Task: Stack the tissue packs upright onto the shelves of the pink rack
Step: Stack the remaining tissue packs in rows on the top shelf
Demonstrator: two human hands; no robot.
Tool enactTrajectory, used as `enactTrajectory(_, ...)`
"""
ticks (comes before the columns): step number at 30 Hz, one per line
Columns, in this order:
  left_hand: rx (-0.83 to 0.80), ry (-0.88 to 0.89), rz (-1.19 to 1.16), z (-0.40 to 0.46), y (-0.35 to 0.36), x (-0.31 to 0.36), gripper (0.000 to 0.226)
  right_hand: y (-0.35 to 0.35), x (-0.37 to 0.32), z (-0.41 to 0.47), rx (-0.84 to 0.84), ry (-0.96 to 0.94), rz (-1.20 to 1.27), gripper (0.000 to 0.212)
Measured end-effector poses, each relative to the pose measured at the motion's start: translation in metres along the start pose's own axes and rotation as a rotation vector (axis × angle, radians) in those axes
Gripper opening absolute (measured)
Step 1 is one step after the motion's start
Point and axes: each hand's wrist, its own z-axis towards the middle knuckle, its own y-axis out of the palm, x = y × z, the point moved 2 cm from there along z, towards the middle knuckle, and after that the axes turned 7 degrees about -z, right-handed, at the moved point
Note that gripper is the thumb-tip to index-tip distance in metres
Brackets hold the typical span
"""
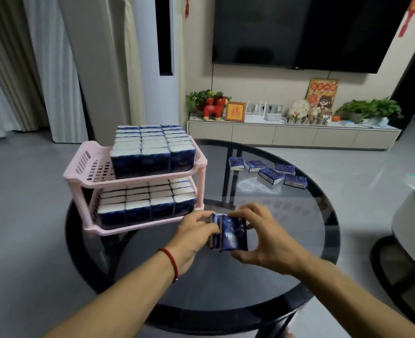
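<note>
The pink rack stands on the left of the round glass table. Rows of upright blue tissue packs fill most of its upper shelf and its lower shelf. The left part of the upper shelf is bare. Just right of the rack's front corner, both hands hold a small bunch of upright blue packs over the table. My left hand grips the bunch from the left. My right hand grips it from the right, thumb underneath. Several loose packs lie flat at the table's far side.
A second, pale table with a white sheet on it sits at the right edge. Behind are a low TV cabinet with plants and ornaments, a wall television, curtains and a tall white air conditioner.
</note>
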Motion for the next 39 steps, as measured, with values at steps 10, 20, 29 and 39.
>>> enactTrajectory(10,-0.032,0.301,0.323,-0.031,-0.042,0.014,0.054,0.026,-0.046,0.019,-0.002,-0.151,0.147,0.08)
enactTrajectory(20,-0.06,0.387,0.674,-0.051,-0.073,0.01,0.058,0.047,-0.052,0.031,-0.094,-0.061,0.259,0.057)
enactTrajectory(29,0.06,0.652,0.82,-0.087,-0.095,0.057,0.051,0.029,-0.075,0.044,-0.062,-0.14,0.244,0.064)
enactTrajectory(39,0.373,0.762,0.714,-0.108,-0.178,0.181,0.053,0.035,-0.084,0.072,-0.028,-0.008,0.26,0.029)
